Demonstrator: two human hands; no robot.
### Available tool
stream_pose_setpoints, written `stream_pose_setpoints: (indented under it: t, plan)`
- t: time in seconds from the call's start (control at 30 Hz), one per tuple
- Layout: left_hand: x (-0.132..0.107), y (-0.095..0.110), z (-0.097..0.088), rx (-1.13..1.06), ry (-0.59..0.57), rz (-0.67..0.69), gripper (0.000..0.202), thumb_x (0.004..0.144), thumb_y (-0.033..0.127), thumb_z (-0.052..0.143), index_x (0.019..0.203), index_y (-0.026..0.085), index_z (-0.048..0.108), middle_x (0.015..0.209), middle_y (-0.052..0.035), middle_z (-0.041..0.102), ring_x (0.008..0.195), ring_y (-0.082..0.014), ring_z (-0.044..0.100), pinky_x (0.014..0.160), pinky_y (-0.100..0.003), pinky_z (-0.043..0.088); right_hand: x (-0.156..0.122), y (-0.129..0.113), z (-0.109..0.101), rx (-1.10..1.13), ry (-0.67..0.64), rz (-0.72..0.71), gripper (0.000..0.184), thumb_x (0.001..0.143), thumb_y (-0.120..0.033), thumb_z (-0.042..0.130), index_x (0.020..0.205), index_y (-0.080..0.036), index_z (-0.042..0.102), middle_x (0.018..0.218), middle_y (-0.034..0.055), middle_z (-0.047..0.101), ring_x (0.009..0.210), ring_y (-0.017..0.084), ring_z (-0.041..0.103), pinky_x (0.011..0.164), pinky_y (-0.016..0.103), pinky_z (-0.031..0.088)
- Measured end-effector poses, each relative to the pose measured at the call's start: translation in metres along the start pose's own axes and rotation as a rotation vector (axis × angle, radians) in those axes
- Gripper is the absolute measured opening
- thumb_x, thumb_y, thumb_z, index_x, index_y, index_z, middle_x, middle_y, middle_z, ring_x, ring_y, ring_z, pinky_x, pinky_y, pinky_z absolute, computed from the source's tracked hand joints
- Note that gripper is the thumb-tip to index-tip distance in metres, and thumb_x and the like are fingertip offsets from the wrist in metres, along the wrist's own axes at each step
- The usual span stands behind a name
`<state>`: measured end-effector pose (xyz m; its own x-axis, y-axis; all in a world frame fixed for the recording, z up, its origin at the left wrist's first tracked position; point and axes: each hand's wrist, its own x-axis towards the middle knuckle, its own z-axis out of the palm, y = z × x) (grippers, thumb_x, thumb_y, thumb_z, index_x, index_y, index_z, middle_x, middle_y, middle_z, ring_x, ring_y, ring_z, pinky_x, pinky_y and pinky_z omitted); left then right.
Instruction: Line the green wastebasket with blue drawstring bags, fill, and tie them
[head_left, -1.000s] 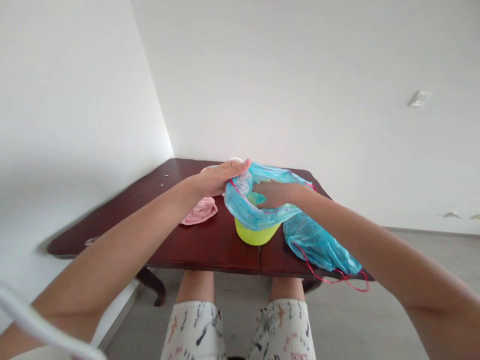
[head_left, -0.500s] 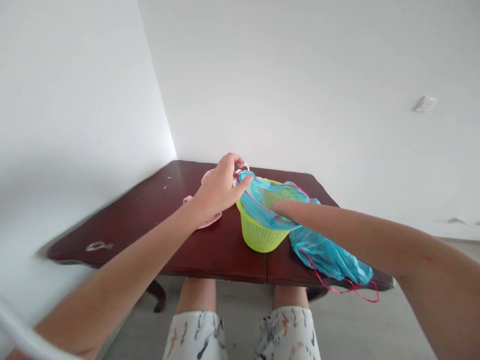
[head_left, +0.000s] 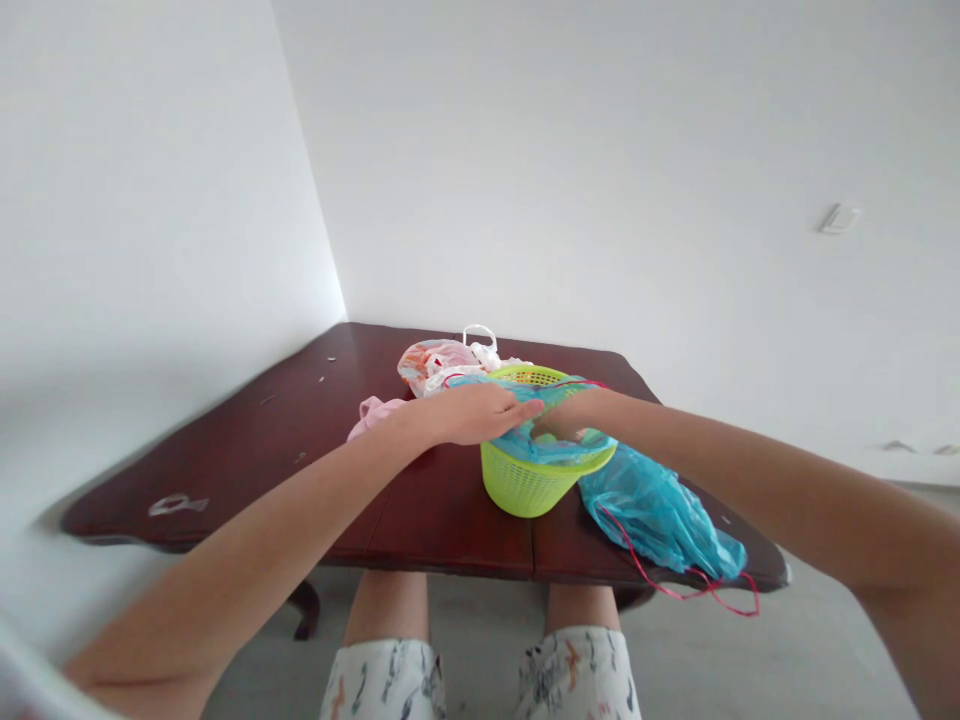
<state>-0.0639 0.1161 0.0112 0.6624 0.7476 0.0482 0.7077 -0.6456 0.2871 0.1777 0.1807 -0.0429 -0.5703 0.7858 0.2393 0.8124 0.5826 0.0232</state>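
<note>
A lime-green perforated basket (head_left: pixel 525 490) stands on the table, with a thin blue plastic bag (head_left: pixel 574 450) with a red drawstring spread in its mouth and over its rim. My left hand (head_left: pixel 480 412) is at the basket's left rim, closed on the bag's edge, thumb over the plastic. My right hand (head_left: pixel 570 412) reaches down into the bag inside the basket, and its fingers are largely hidden. A crumpled blue bag portion (head_left: pixel 660 515) lies right of the basket, its red string hanging over the table edge; whether it joins the bag in the basket I cannot tell.
Behind the basket on the dark red wooden table (head_left: pixel 450 520) lie a pink and white plastic bundle (head_left: pixel 435 362) and a white looped item (head_left: pixel 484 350). A pink cloth (head_left: pixel 371 412) sits left of my forearm. A clear scrap (head_left: pixel 178 505) lies near the left edge. Walls border the table.
My left hand has come down and nearer from the far left rim, drawing the bag's edge with it. My right hand stays inside the bag. The pink and white bundle behind shows more now.
</note>
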Motion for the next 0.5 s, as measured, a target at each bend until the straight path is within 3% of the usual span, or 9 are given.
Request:
stream_pose_setpoints:
  t: [0.13,0.23,0.33,0.43,0.5]
  plan:
    - [0.008,-0.025,-0.001,0.022,0.059,0.024,0.065,0.126,0.058,0.029,0.116,0.024,0.084,0.125,-0.0107,0.089,0.117,-0.0293,0.084,0.109,-0.041,0.061,-0.014,0.039,-0.017,-0.023,-0.197,-0.091,0.066,0.073,-0.028,0.109,0.134,-0.032,0.086,0.169,0.0146,0.069,0.157,0.047,0.065,0.122,0.059,0.060]
    - [0.023,-0.044,0.005,0.074,0.112,-0.010,0.046,0.116,0.048,0.054,0.147,0.020,0.073,0.149,-0.0183,0.081,0.136,-0.0369,0.079,0.119,-0.047,0.058,-0.022,0.058,-0.025,0.049,-0.176,-0.102,0.060,0.083,-0.037,0.102,0.136,-0.023,0.077,0.170,0.0228,0.064,0.161,0.050,0.057,0.130,0.064,0.052]
    - [0.042,-0.062,0.014,0.075,0.120,-0.045,0.076,0.098,0.036,0.072,0.170,0.021,0.053,0.158,-0.0202,0.077,0.133,-0.0388,0.081,0.112,-0.048,0.063,-0.020,0.065,-0.021,0.216,-0.089,0.034,0.034,0.096,-0.037,0.089,0.120,-0.022,0.070,0.141,0.0197,0.075,0.136,0.040,0.070,0.124,0.057,0.055]
    - [0.059,-0.078,0.025,-0.069,0.167,-0.031,0.091,0.083,0.033,0.079,0.169,0.020,0.053,0.168,-0.0220,0.069,0.147,-0.0411,0.075,0.119,-0.048,0.062,-0.012,0.068,-0.008,0.294,-0.038,0.158,0.024,0.102,-0.036,0.081,0.114,-0.024,0.064,0.120,0.0131,0.076,0.115,0.034,0.073,0.106,0.049,0.060]
    - [0.068,-0.087,0.032,-0.172,0.195,-0.048,0.090,0.082,0.036,0.079,0.167,0.018,0.055,0.171,-0.0233,0.066,0.155,-0.0417,0.070,0.125,-0.049,0.060,-0.005,0.073,0.000,0.357,-0.010,0.224,0.019,0.104,-0.035,0.076,0.114,-0.025,0.064,0.113,0.0089,0.077,0.107,0.029,0.074,0.097,0.042,0.061]
